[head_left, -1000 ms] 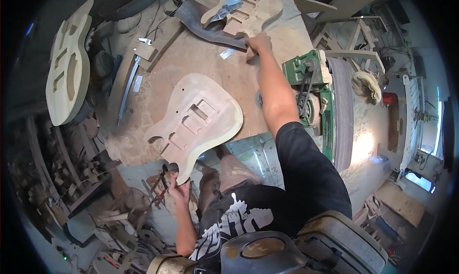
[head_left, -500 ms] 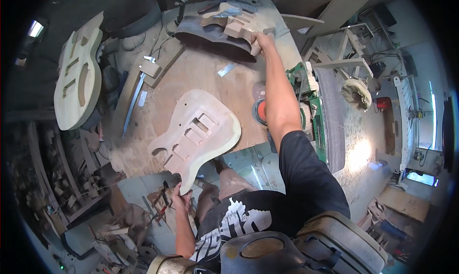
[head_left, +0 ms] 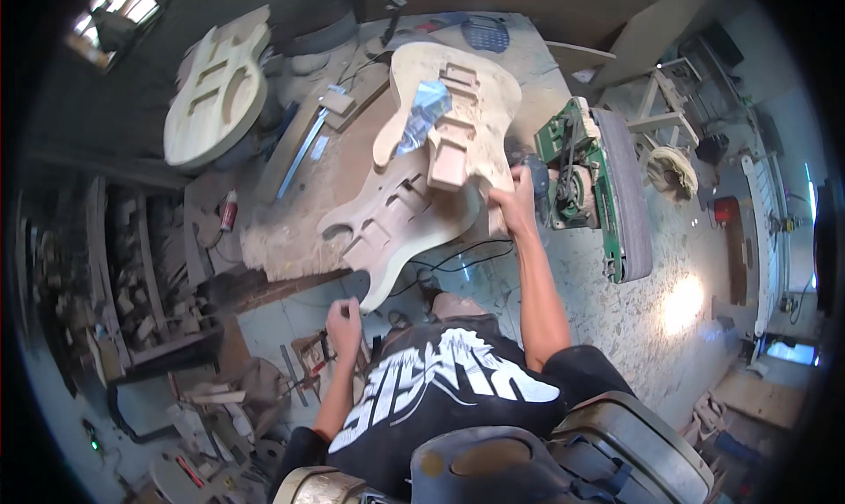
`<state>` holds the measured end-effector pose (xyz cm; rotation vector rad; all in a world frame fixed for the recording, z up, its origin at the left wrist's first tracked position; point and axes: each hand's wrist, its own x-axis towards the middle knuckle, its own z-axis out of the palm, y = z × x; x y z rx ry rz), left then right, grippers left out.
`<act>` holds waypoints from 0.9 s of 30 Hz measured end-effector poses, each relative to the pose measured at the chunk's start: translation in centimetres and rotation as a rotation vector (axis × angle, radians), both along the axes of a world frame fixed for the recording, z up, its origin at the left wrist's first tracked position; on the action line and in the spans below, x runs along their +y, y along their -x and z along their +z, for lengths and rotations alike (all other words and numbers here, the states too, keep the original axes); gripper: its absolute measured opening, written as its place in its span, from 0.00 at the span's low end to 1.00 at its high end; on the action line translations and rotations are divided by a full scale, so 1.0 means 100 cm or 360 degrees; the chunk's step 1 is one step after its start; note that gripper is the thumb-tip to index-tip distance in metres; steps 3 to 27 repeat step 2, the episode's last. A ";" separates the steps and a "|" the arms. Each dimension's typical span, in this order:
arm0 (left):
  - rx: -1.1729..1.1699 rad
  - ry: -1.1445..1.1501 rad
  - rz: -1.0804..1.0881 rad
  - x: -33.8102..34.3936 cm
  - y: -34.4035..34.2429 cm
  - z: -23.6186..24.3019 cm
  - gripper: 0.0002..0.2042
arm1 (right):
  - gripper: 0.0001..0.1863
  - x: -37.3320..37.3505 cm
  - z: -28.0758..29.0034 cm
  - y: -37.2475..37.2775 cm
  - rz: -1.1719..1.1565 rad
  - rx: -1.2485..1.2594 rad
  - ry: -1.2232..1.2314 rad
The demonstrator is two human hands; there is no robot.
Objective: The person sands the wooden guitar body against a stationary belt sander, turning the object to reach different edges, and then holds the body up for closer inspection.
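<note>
My right hand grips a pale wooden guitar body by its near right horn. That body has routed pockets, and a shiny bluish sheet lies on its face. A squared wooden block shows at its near end. Beneath it, partly covered, lies a second guitar body, greyish with pale edges. My left hand is closed beside the tip of that lower body's near horn. Whether its fingers hold anything is hidden.
Right of the bench stands a green belt sander with a grey belt. Another guitar body stands at the far left. Calipers and a small wood block lie on the bench. Dark cables loop below its edge.
My right hand has drawn the pale guitar body from the far end of the bench toward me, over the lower one. My left hand has shifted from gripping the lower body's horn to beside its tip.
</note>
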<state>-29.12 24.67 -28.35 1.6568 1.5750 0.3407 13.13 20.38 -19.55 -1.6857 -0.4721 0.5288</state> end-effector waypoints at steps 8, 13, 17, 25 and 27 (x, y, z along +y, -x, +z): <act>-0.0207 -0.0070 0.0073 0.013 -0.008 0.035 0.17 | 0.25 -0.032 -0.014 0.031 0.0210 0.0262 -0.0172; -0.0207 -0.0070 0.0073 0.013 -0.008 0.035 0.17 | 0.25 -0.032 -0.014 0.031 0.0210 0.0262 -0.0172; -0.0207 -0.0070 0.0073 0.013 -0.008 0.035 0.17 | 0.25 -0.032 -0.014 0.031 0.0210 0.0262 -0.0172; -0.0207 -0.0070 0.0073 0.013 -0.008 0.035 0.17 | 0.25 -0.032 -0.014 0.031 0.0210 0.0262 -0.0172; -0.0207 -0.0070 0.0073 0.013 -0.008 0.035 0.17 | 0.25 -0.032 -0.014 0.031 0.0210 0.0262 -0.0172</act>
